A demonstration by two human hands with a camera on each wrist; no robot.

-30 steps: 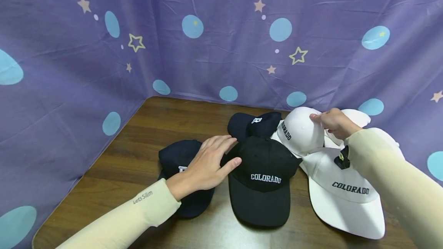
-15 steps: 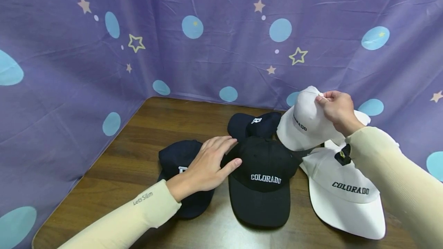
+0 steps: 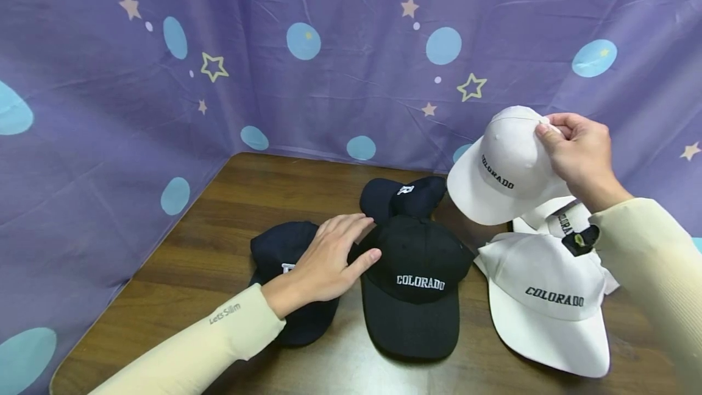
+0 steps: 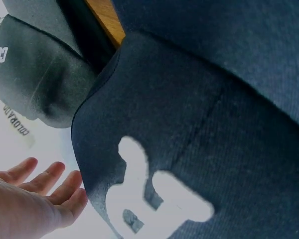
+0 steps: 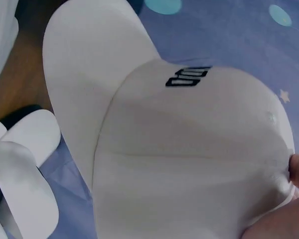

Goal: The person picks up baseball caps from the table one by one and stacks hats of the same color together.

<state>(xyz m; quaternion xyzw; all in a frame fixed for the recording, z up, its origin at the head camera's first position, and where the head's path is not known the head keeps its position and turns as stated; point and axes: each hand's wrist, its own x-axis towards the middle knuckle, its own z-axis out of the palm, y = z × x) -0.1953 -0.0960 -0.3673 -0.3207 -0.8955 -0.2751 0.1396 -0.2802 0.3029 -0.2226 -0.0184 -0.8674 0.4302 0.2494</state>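
Note:
My right hand (image 3: 584, 154) pinches a white COLORADO cap (image 3: 510, 163) by the top of its crown, up off the table, brim toward the lower left. In the right wrist view that white cap (image 5: 189, 139) fills most of the picture. My left hand (image 3: 326, 261) lies with fingers extended between a navy cap (image 3: 282, 242) and a black COLORADO cap (image 3: 419, 267); whether it touches either I cannot tell. The left wrist view shows the navy cap (image 4: 154, 99) up close with its white letter, the left fingers (image 4: 45, 177) spread beside it.
Another white COLORADO cap (image 3: 548, 297) lies front right, brim forward. Behind it sits one more white cap (image 3: 570, 218), partly covered by the right arm. A small navy cap (image 3: 403, 197) lies behind the black one. A purple curtain (image 3: 351, 60) borders the wooden table (image 3: 208, 224).
My right hand has lifted the white cap off the other caps, up and to the right, exposing the lettered white cap behind. My left hand has stayed in place.

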